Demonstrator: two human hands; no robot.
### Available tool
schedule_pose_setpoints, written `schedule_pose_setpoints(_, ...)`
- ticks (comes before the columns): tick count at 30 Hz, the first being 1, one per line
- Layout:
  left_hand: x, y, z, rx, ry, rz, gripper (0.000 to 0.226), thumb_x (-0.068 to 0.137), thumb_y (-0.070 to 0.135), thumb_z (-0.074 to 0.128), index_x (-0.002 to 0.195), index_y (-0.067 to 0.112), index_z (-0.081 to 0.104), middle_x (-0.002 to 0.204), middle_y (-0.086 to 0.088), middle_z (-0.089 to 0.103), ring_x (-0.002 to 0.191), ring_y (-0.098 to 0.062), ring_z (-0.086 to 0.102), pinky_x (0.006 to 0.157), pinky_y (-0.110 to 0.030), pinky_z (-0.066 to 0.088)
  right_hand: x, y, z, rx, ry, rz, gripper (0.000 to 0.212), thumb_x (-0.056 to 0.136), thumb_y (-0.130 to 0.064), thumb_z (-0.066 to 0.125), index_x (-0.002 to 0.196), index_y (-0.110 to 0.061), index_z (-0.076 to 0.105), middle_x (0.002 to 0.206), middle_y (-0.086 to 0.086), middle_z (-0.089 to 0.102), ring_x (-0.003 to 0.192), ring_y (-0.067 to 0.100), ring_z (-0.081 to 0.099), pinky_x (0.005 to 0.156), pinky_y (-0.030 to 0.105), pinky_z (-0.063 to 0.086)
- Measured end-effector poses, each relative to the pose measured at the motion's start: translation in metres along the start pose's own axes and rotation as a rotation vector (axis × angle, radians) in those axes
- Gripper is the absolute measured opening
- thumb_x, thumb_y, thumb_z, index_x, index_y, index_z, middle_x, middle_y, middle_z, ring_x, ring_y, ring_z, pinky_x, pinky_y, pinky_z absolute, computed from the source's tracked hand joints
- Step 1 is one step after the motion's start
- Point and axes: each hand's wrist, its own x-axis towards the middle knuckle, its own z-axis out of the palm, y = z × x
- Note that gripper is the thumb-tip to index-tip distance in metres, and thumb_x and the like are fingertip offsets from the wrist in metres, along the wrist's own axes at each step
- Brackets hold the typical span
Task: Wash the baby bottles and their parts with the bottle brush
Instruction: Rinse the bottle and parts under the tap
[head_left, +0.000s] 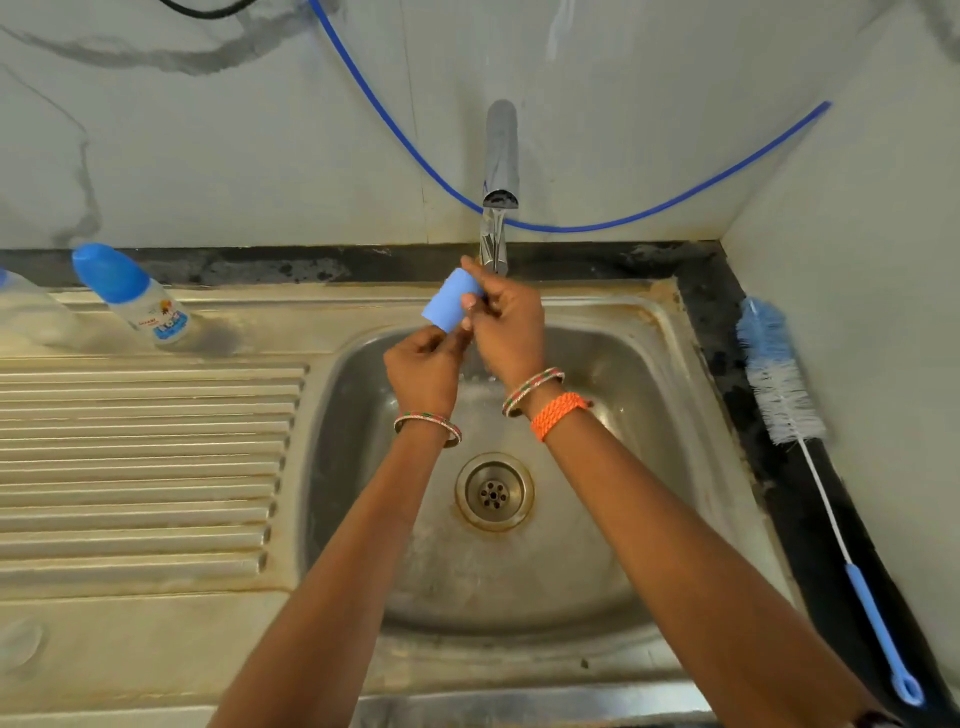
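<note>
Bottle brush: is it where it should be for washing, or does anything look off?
The bottle brush lies unused on the dark ledge right of the sink, while both hands hold the blue cap at the tap. Rust stains ring the drain.

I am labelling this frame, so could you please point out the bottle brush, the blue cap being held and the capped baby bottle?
bottle brush (779, 379): head view, on its bristle head.
blue cap (451, 304): head view, on its side wall.
baby bottle (156, 312): head view, on its clear body.

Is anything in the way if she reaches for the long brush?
Nothing visible. The bottle brush lies alone on the dark counter ledge right of the sink. But both hands hold the blue cap now.
</note>
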Motion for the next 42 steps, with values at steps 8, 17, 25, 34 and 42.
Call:
schedule_pose_setpoints(8,0.022,0.01,-0.003,-0.566,-0.498,-0.62,0.03,0.101,0.022,0.039,0.117,-0.002,0.051,0.083,-0.01,0.069,0.064,-0.012,0.068,0.063,-0.022,0.057,-0.007,0.013,-0.034,-0.235,-0.184,-0.293,0.051,0.086,0.0,0.06,0.136,-0.003,0.047,0.138,0.013,0.051,0.127,0.018,0.048,0.106,0.021,0.037)
schedule_pose_setpoints(17,0.039,-0.002,-0.001,0.311,-0.517,0.317,0.018,0.075,0.003,0.072,0.089,0.0,0.062,0.089,-0.004,0.06,0.074,0.002,0.054,0.071,-0.007,0.042,0.01,0.001,-0.065,-0.35,-0.332,0.185,0.043,0.079,-0.016,0.075,0.117,-0.006,0.058,0.115,0.009,0.064,0.101,0.024,0.063,0.091,0.039,0.052)
schedule_pose_setpoints(25,0.03,0.025,-0.009,0.496,-0.516,0.541,0.048,0.074,-0.007,0.068,0.114,0.01,0.047,0.094,0.0,0.064,0.078,-0.01,0.059,0.068,0.002,0.036,-0.003,0.005,-0.043,-0.444,-0.306,-0.223,0.049,0.079,-0.005,0.07,0.125,-0.014,0.056,0.112,0.005,0.066,0.095,0.011,0.057,0.077,0.002,0.039)
schedule_pose_setpoints(34,0.022,0.012,-0.021,0.579,-0.531,0.589,0.103,0.075,-0.013,0.065,0.141,0.036,0.002,0.151,-0.008,0.033,0.127,-0.025,0.049,0.098,-0.023,0.042,-0.009,0.017,-0.029,-0.39,-0.148,-0.17,0.036,0.078,-0.019,0.076,0.109,-0.011,0.06,0.096,0.003,0.069,0.084,0.015,0.063,0.073,0.016,0.049)
schedule_pose_setpoints(42,0.023,-0.034,-0.048,0.566,-0.331,0.261,0.067,0.084,-0.014,0.043,0.145,0.012,0.033,0.144,-0.006,0.043,0.127,-0.012,0.044,0.107,-0.031,0.038,-0.016,0.064,-0.013,-0.55,-0.136,-0.068,0.026,0.083,-0.036,0.068,0.094,-0.013,0.068,0.076,0.003,0.067,0.071,0.021,0.063,0.073,0.033,0.053)
